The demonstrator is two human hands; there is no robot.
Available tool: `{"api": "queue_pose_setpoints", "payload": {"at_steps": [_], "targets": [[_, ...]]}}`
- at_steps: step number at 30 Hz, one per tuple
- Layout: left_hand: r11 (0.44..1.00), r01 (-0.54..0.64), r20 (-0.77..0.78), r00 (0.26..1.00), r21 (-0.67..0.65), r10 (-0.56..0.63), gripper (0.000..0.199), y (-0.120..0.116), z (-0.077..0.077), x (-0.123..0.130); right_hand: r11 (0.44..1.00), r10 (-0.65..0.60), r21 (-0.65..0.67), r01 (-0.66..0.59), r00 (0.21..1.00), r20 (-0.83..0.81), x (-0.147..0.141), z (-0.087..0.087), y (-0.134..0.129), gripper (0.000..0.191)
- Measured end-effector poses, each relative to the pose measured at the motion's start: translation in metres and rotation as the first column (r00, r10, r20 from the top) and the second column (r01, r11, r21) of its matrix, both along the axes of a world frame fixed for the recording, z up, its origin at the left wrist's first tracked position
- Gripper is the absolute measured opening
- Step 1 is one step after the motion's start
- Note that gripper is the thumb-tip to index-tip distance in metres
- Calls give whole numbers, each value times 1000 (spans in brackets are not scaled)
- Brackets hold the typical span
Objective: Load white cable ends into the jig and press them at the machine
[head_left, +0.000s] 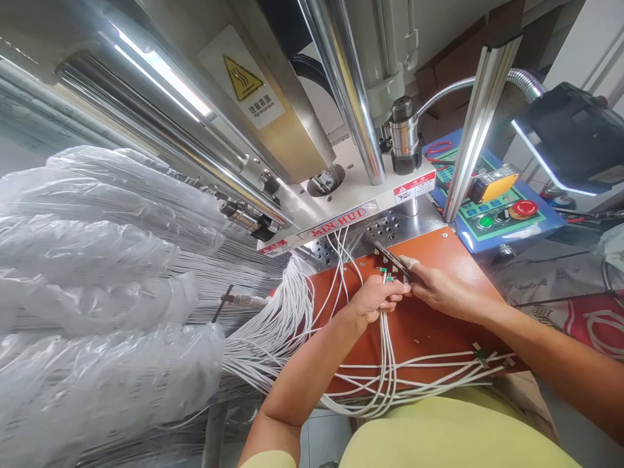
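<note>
My left hand (375, 298) is closed around a few white cables (386, 351), which hang down from the fist toward the table's near edge. Small green-and-metal connector ends (383, 270) poke out above its fingers. In my right hand (436, 286) is a dark metal hand tool (390, 257), long-jawed like pliers; its tip points up and left toward the press plate, and its exact kind is hard to make out. The two hands nearly touch over the brown board (443, 266). More cable ends with a green connector (480, 354) lie at the board's near right.
A press with a MIN-HUI plate (336, 221) and steel columns (341, 84) stands ahead, marked high temperature. Bundled white cables (292, 305) and plastic-wrapped bundles (112, 370) fill the left. At right are a blue control box (517, 227) and a lamp (575, 136).
</note>
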State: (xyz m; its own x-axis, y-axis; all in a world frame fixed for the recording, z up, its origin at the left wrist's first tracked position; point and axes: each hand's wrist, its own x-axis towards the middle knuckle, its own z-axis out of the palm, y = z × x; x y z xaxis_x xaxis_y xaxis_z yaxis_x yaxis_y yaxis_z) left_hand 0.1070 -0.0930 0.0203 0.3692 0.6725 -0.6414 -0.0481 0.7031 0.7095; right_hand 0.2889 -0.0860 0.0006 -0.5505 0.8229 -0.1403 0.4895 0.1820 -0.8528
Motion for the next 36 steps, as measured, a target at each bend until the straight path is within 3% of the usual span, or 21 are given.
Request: {"api": "queue_pose_setpoints", "payload": {"at_steps": [4,8,12,17,24,32,36], "targets": [[999,-47,8,999,18,47,46,1,-4,0,999,11,42,-13,998,61,0,1,1,40],[995,77,29,996,57,-79,43,0,-4,-8,996,85,20,-84,996,-11,4,1,2,37],[985,136,26,990,102,-139,44,-8,2,-17,994,86,-66,-89,995,-44,5,8,-1,49],[992,10,4,1000,124,-11,46,-24,6,-22,1000,-14,-21,13,999,-49,-3,8,-8,49],[916,-165,-186,951,365,245,65,-38,1,-28,999,20,46,-15,994,-109,-6,1,-7,51],[773,-269,-244,845,574,475,27,-36,5,-35,996,-26,76,36,992,-124,-9,2,-8,51],[807,-357,-186,854,470,486,31,-31,4,-42,997,-44,63,53,990,-136,-4,3,-6,53]]}}
